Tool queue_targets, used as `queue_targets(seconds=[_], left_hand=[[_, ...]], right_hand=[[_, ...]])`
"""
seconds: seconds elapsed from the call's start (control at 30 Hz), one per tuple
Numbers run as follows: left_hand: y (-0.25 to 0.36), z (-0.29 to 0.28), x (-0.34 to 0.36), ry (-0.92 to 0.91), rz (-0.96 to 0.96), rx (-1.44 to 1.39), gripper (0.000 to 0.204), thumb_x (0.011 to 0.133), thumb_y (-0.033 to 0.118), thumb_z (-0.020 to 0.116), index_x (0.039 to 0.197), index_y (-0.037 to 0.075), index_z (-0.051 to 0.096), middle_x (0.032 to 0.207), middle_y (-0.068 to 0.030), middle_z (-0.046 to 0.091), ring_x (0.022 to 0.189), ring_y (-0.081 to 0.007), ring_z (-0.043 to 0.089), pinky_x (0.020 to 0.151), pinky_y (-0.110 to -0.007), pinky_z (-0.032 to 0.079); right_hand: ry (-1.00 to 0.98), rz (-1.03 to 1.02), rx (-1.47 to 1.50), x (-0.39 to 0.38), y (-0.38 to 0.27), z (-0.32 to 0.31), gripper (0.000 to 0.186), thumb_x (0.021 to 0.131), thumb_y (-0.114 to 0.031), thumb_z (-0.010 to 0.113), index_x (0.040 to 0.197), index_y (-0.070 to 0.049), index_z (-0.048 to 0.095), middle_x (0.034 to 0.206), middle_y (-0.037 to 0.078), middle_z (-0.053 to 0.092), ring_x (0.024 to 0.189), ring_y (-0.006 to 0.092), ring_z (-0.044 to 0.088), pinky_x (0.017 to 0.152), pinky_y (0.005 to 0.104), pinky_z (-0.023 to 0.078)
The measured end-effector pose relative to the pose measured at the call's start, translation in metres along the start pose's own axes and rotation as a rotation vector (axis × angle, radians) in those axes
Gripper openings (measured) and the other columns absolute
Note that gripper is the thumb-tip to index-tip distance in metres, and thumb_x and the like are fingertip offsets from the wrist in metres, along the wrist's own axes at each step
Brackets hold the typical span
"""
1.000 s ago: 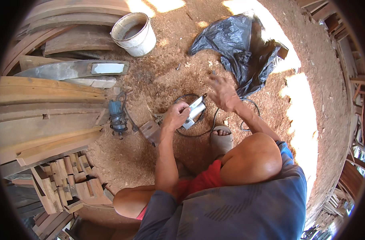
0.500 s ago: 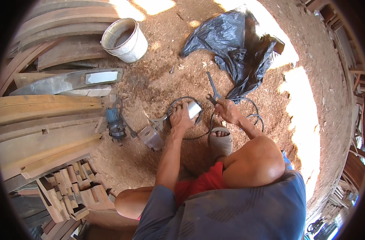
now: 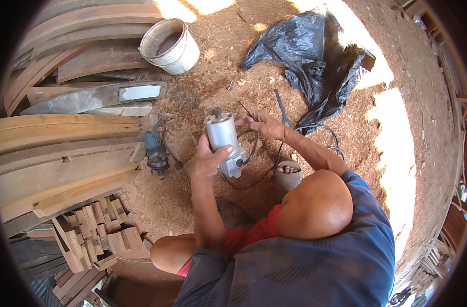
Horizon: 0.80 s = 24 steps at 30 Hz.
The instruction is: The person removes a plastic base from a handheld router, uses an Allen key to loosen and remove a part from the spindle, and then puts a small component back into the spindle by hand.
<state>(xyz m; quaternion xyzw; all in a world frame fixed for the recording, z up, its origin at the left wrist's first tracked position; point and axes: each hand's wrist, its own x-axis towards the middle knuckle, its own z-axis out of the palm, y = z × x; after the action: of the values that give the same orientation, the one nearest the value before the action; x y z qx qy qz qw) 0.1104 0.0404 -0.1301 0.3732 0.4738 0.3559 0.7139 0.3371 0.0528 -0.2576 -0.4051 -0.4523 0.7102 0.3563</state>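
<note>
So the left hand [image 3: 207, 159] is wrapping around the silver power tool [image 3: 222, 134], thumb crossing the front, and it's holding the thing up over the dirt floor [image 3: 192, 115]. The long axis is running away from the person and leaning a touch left, with the stubby shaft [image 3: 217, 112] sticking out at the far end and the black cord [image 3: 255, 146] looping off the near end. The right hand [image 3: 268, 126] is sitting just right of that far end, so it's the one nearer the shaft. It's pinching something thin and dark, a narrow grip; looks like a wrench seen edge-on, but I can't swear to it. Another wrench [image 3: 281, 106] is lying on the ground behind that hand. Compared with half a second ago, the power tool is standing higher, shaft now showing, and the right hand is coming in closer from the right.
</note>
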Motion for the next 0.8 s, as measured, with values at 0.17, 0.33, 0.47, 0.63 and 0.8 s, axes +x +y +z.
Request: queue_targets(seconds=[0.17, 0.33, 0.47, 0.63, 0.8], left_hand=[[0.013, -0.009, 0.012, -0.052, 0.07, -0.213, 0.07, 0.079, 0.019, 0.081, 0.134, -0.006, 0.046, 0.115, -0.0193, 0.067, 0.098, -0.0256, 0.071, 0.082, -0.04, 0.063], [-0.001, -0.019, 0.041, 0.084, 0.009, 0.056, 0.073, 0.077, 0.019, 0.082, 0.137, -0.002, 0.046, 0.114, -0.0181, 0.066, 0.098, -0.0236, 0.07, 0.085, -0.041, 0.062], [-0.001, 0.008, 0.063, 0.051, -0.265, 0.658, 0.081, 0.071, 0.016, 0.083, 0.142, 0.005, 0.047, 0.119, -0.018, 0.067, 0.099, -0.026, 0.07, 0.09, -0.042, 0.06], [-0.055, 0.025, 0.073, -0.121, -0.158, 1.332, 0.081, 0.07, 0.016, 0.084, 0.143, 0.014, 0.049, 0.124, -0.0139, 0.066, 0.109, -0.0298, 0.066, 0.1, -0.05, 0.053], [-0.092, 0.031, 0.07, -0.235, -0.04, 1.57, 0.078, 0.066, 0.017, 0.089, 0.137, 0.015, 0.054, 0.122, -0.0151, 0.064, 0.124, -0.0343, 0.055, 0.101, -0.052, 0.044]], right_hand=[[-0.166, 0.216, 0.313, -0.038, -0.02, -0.014, 0.041, 0.104, -0.029, 0.057, 0.078, 0.0, 0.069, 0.082, 0.018, 0.073, 0.096, 0.0324, 0.072, 0.101, 0.049, 0.051], [-0.1, 0.346, 0.727, -0.114, -0.029, -0.031, 0.048, 0.105, -0.039, 0.058, 0.073, -0.003, 0.06, 0.061, 0.011, 0.06, 0.073, 0.0298, 0.071, 0.094, 0.052, 0.055], [0.007, 0.579, 0.716, -0.152, -0.04, -0.015, 0.045, 0.101, -0.042, 0.064, 0.073, -0.006, 0.057, 0.058, 0.006, 0.056, 0.054, 0.0223, 0.064, 0.08, 0.0422, 0.061], [0.051, 0.659, 0.116, -0.163, 0.003, -0.005, 0.057, 0.105, -0.049, 0.055, 0.075, -0.001, 0.063, 0.064, 0.01, 0.063, 0.061, 0.0218, 0.066, 0.068, 0.0396, 0.056], [0.313, 0.607, -0.702, -0.149, 0.011, -0.005, 0.054, 0.108, -0.046, 0.045, 0.094, 0.003, 0.063, 0.077, 0.022, 0.067, 0.075, 0.0404, 0.067, 0.072, 0.0516, 0.052]])
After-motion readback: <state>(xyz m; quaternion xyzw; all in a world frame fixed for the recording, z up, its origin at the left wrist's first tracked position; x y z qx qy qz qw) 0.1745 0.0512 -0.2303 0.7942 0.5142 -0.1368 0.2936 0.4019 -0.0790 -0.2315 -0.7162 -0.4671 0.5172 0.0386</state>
